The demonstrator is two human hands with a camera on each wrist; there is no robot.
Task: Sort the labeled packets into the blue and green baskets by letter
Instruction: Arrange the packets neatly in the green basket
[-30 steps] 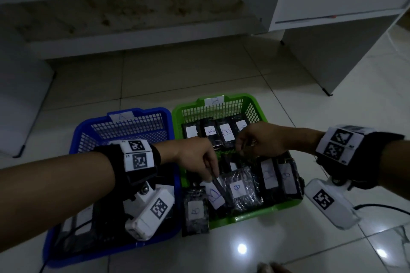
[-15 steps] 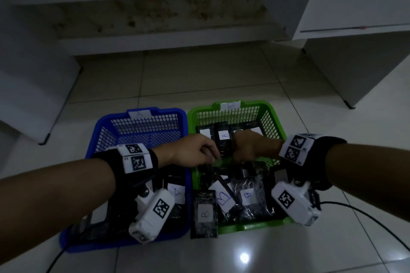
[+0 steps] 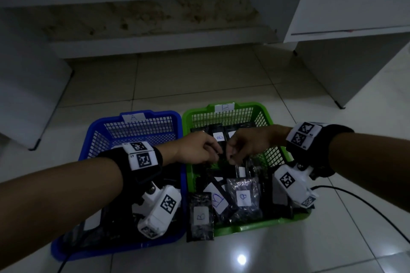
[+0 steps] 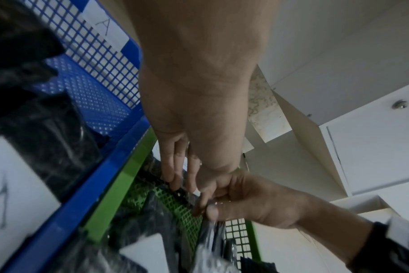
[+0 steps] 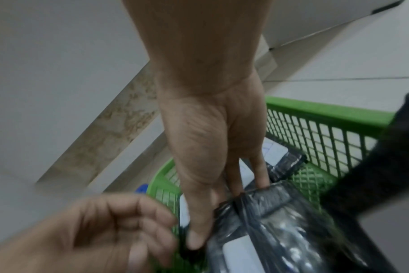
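The blue basket (image 3: 168, 114) tagged A stands left of the green basket (image 3: 244, 226) tagged B. Several black packets with white B labels (image 3: 243, 197) fill the green one. Both hands meet over its middle. My right hand (image 3: 233, 157) pinches the top edge of a dark packet (image 5: 268, 230) between thumb and fingers. My left hand (image 3: 214, 155) has its fingers curled, their tips (image 4: 173, 182) on the edge of a black packet (image 4: 182, 194) beside it. One B packet (image 3: 200, 217) leans over the green basket's front left rim.
Packets with A labels (image 4: 12, 184) lie in the blue basket (image 4: 93, 194). White cabinets stand at the right (image 3: 355, 29) and far left. A black cable (image 3: 366, 206) runs over the tiled floor at the right.
Both hands have moved further back in the green basket and drawn together. The left hand has left the front packets. The right hand has come leftward.
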